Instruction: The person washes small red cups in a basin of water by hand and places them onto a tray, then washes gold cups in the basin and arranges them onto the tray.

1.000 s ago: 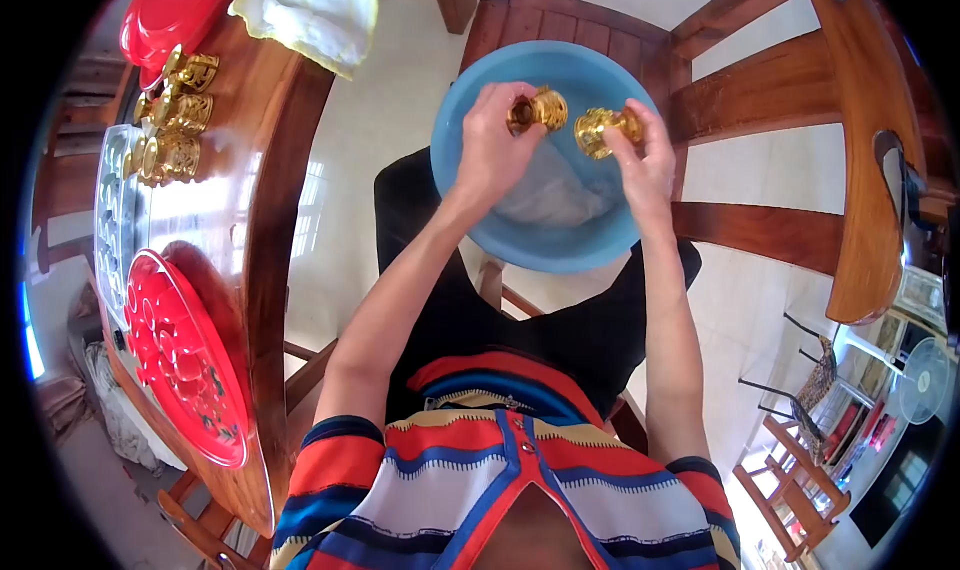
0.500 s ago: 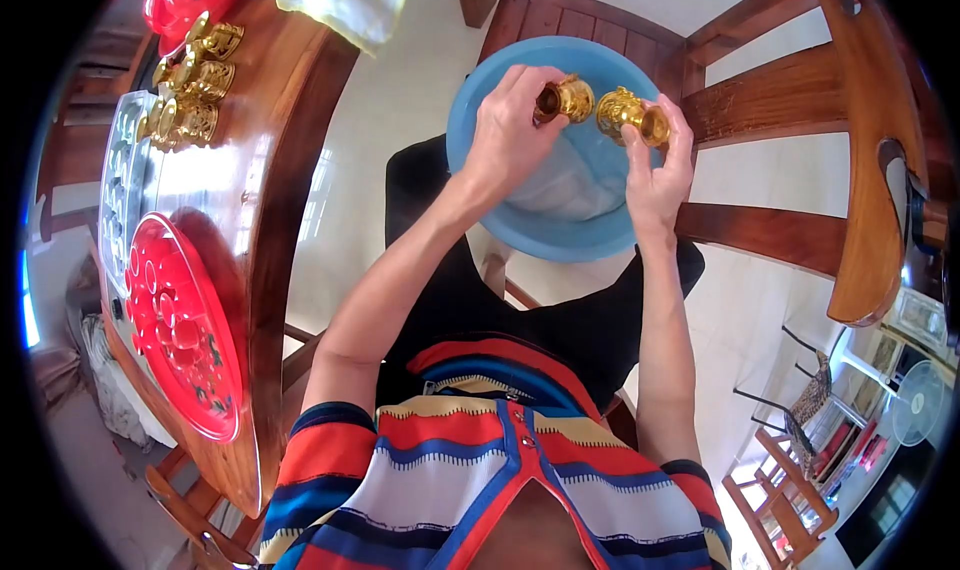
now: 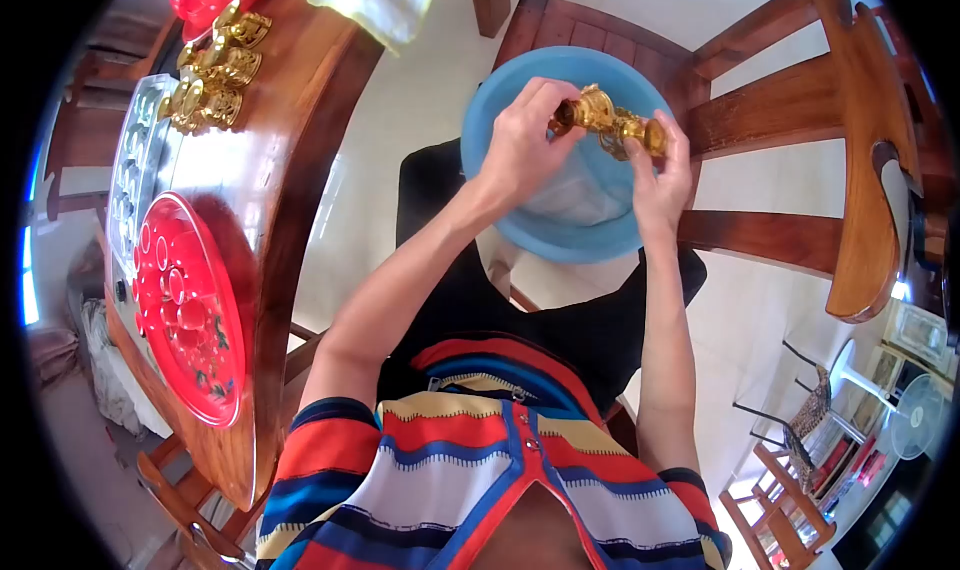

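Observation:
Over the blue basin [image 3: 572,253], my left hand [image 3: 525,135] is closed around a small ornate gold cup [image 3: 594,108], its dark hollow end facing that hand. My right hand [image 3: 660,190] pinches a second gold cup [image 3: 627,130] by its flared end, between thumb and fingers. The two cups meet or overlap in this view; I cannot tell whether they touch. Below them, a whitish cloth-like thing [image 3: 575,198] lies in the basin, partly hidden by my left hand and wrist.
The basin rests on a wooden chair [image 3: 540,30]. On the wooden table [image 3: 290,150] at the left are several gold cups [image 3: 218,95], a clear tray [image 3: 130,170] and a red tray [image 3: 225,370] with small red cups. A white cloth [image 3: 370,0] hangs past the edge.
The two gold cups, apart before, have come together over the basin. My left hand has moved slightly right and down, and its cup has turned. The whole view has shifted a little.

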A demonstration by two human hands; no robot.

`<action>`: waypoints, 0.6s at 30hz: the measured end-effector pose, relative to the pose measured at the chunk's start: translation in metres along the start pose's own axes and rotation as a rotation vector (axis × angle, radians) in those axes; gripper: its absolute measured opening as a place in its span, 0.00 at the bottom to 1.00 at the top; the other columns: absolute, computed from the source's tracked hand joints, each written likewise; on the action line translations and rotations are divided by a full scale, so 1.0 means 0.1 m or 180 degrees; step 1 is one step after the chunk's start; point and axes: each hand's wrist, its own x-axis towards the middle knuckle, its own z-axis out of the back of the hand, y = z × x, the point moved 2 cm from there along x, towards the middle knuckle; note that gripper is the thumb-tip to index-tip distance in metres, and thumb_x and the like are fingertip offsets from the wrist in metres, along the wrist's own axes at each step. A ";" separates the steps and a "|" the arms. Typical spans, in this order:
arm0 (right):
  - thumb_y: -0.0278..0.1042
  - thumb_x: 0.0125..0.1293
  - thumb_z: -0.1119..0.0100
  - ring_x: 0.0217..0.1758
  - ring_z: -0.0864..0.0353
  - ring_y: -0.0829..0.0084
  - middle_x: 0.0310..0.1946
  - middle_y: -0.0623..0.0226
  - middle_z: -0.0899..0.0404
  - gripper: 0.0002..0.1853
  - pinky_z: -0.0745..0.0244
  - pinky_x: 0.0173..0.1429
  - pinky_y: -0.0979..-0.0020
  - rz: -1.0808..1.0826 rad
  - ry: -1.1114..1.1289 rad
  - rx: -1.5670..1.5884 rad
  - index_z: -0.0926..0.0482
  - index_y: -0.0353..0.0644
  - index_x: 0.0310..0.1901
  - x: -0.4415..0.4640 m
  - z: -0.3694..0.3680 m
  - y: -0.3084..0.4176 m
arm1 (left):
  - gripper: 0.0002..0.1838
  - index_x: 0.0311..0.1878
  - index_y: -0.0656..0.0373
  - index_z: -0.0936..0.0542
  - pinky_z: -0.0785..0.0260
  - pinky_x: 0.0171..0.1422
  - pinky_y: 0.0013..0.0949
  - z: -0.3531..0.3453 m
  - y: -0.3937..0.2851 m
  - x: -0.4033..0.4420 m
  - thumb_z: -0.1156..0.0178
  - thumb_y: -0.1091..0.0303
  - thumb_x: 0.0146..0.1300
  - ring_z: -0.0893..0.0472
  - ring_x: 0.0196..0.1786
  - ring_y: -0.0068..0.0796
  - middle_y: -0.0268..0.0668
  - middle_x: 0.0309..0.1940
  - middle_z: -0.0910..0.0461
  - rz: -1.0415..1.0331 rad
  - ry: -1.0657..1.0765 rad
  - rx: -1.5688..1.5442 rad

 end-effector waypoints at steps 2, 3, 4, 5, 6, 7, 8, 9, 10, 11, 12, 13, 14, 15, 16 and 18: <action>0.26 0.58 0.39 0.51 0.22 0.61 0.49 0.58 0.23 0.22 0.27 0.53 0.64 0.0369 0.0737 -0.1353 0.29 0.41 0.56 -0.09 -0.03 -0.23 | 0.17 0.41 0.61 0.23 0.27 0.43 0.39 -0.11 0.56 -0.19 0.35 0.80 0.45 0.20 0.40 0.45 0.44 0.37 0.22 0.0224 0.0649 0.0727; 0.26 0.58 0.40 0.51 0.23 0.59 0.49 0.58 0.23 0.22 0.27 0.53 0.63 0.0759 0.1472 -0.2729 0.29 0.42 0.56 -0.13 -0.08 -0.33 | 0.16 0.41 0.61 0.23 0.28 0.43 0.40 -0.19 0.81 -0.25 0.35 0.79 0.45 0.21 0.40 0.46 0.45 0.36 0.22 0.0445 0.1269 0.1439; 0.27 0.57 0.40 0.51 0.24 0.54 0.49 0.58 0.23 0.22 0.28 0.53 0.61 0.0609 0.1004 -0.2048 0.28 0.44 0.55 -0.20 -0.09 -0.26 | 0.15 0.40 0.61 0.23 0.28 0.45 0.41 -0.18 0.71 -0.28 0.35 0.77 0.44 0.22 0.41 0.49 0.47 0.35 0.22 0.0408 0.1049 0.1490; 0.27 0.57 0.40 0.51 0.24 0.54 0.49 0.58 0.23 0.22 0.28 0.53 0.61 0.0629 0.0985 -0.2040 0.28 0.44 0.55 -0.12 -0.14 -0.26 | 0.15 0.40 0.61 0.23 0.28 0.45 0.41 -0.16 0.69 -0.19 0.35 0.77 0.44 0.22 0.41 0.49 0.47 0.35 0.22 0.0386 0.1036 0.1503; 0.27 0.57 0.40 0.52 0.24 0.55 0.49 0.58 0.22 0.22 0.28 0.53 0.61 0.0622 0.0707 -0.1735 0.28 0.44 0.55 -0.11 -0.10 -0.23 | 0.16 0.40 0.61 0.23 0.28 0.45 0.41 -0.13 0.64 -0.20 0.35 0.77 0.45 0.21 0.41 0.48 0.47 0.36 0.22 0.0316 0.0769 0.1191; 0.27 0.57 0.40 0.52 0.24 0.55 0.48 0.59 0.22 0.21 0.28 0.53 0.62 0.0588 0.0457 -0.1454 0.28 0.43 0.55 -0.17 -0.03 -0.15 | 0.16 0.40 0.62 0.23 0.28 0.45 0.40 -0.10 0.48 -0.26 0.35 0.77 0.45 0.21 0.41 0.48 0.46 0.37 0.22 0.0291 0.0503 0.0863; 0.28 0.58 0.38 0.52 0.23 0.60 0.47 0.59 0.22 0.21 0.28 0.54 0.64 0.0292 0.0475 -0.1249 0.28 0.42 0.54 -0.13 -0.03 -0.12 | 0.17 0.42 0.62 0.23 0.27 0.45 0.38 -0.07 0.37 -0.20 0.34 0.77 0.46 0.20 0.41 0.46 0.45 0.38 0.22 0.0362 0.0511 0.0795; 0.28 0.58 0.38 0.52 0.23 0.60 0.47 0.59 0.22 0.21 0.28 0.54 0.64 0.0337 0.0448 -0.1252 0.28 0.42 0.54 -0.05 -0.02 -0.03 | 0.17 0.42 0.62 0.23 0.27 0.45 0.38 -0.04 0.27 -0.09 0.34 0.77 0.46 0.20 0.41 0.46 0.45 0.38 0.22 0.0317 0.0485 0.0791; 0.28 0.58 0.38 0.52 0.23 0.64 0.47 0.59 0.22 0.21 0.28 0.54 0.67 0.0223 0.0350 -0.0851 0.28 0.41 0.55 -0.02 0.01 0.10 | 0.17 0.43 0.62 0.24 0.27 0.44 0.38 0.00 0.15 -0.02 0.34 0.77 0.47 0.20 0.40 0.45 0.45 0.39 0.22 0.0187 0.0355 0.0605; 0.28 0.59 0.37 0.51 0.22 0.67 0.47 0.59 0.22 0.21 0.28 0.54 0.69 0.0089 0.0257 -0.0450 0.28 0.40 0.55 0.00 0.05 0.22 | 0.18 0.43 0.62 0.24 0.26 0.44 0.37 0.03 0.04 0.01 0.34 0.77 0.47 0.20 0.40 0.44 0.44 0.39 0.22 0.0073 0.0240 0.0419; 0.27 0.58 0.36 0.48 0.22 0.73 0.45 0.60 0.21 0.22 0.29 0.54 0.72 0.0269 0.0090 -0.0484 0.28 0.39 0.55 0.03 0.07 0.36 | 0.18 0.43 0.62 0.24 0.26 0.44 0.37 0.06 -0.07 0.03 0.34 0.77 0.47 0.20 0.40 0.44 0.44 0.39 0.22 0.0083 0.0243 0.0414; 0.27 0.58 0.36 0.48 0.22 0.73 0.45 0.60 0.21 0.22 0.29 0.54 0.72 0.0274 0.0091 -0.0486 0.28 0.39 0.55 0.04 0.06 0.34 | 0.18 0.44 0.62 0.24 0.26 0.44 0.37 0.09 -0.18 0.07 0.34 0.77 0.47 0.20 0.40 0.44 0.44 0.39 0.22 0.0062 0.0158 0.0162; 0.26 0.58 0.36 0.48 0.22 0.73 0.45 0.60 0.21 0.22 0.29 0.53 0.72 0.0124 -0.0020 -0.0031 0.28 0.39 0.55 0.06 0.06 0.27 | 0.19 0.44 0.61 0.24 0.26 0.44 0.36 0.10 -0.23 0.10 0.34 0.78 0.46 0.20 0.40 0.43 0.45 0.40 0.22 0.0033 0.0069 -0.0089; 0.26 0.58 0.36 0.48 0.22 0.73 0.45 0.60 0.21 0.22 0.28 0.53 0.72 -0.0028 -0.0128 0.0422 0.28 0.39 0.55 0.09 0.04 0.18 | 0.19 0.44 0.61 0.24 0.26 0.44 0.36 0.07 -0.13 0.10 0.34 0.78 0.46 0.20 0.40 0.43 0.45 0.40 0.22 0.0026 0.0061 -0.0091; 0.27 0.58 0.36 0.49 0.23 0.72 0.46 0.61 0.22 0.21 0.29 0.54 0.72 -0.0425 -0.0021 0.0762 0.27 0.41 0.54 0.08 0.00 -0.03 | 0.18 0.44 0.61 0.24 0.26 0.44 0.35 0.00 0.11 0.07 0.34 0.77 0.46 0.20 0.40 0.41 0.44 0.39 0.22 0.0443 0.0196 -0.0197; 0.30 0.57 0.36 0.48 0.23 0.69 0.46 0.61 0.22 0.22 0.29 0.54 0.71 0.0212 0.0495 -0.1444 0.28 0.42 0.54 -0.10 -0.06 -0.35 | 0.18 0.43 0.61 0.24 0.26 0.44 0.35 -0.09 0.45 -0.19 0.33 0.77 0.46 0.20 0.39 0.40 0.43 0.38 0.21 0.0862 0.0327 -0.0304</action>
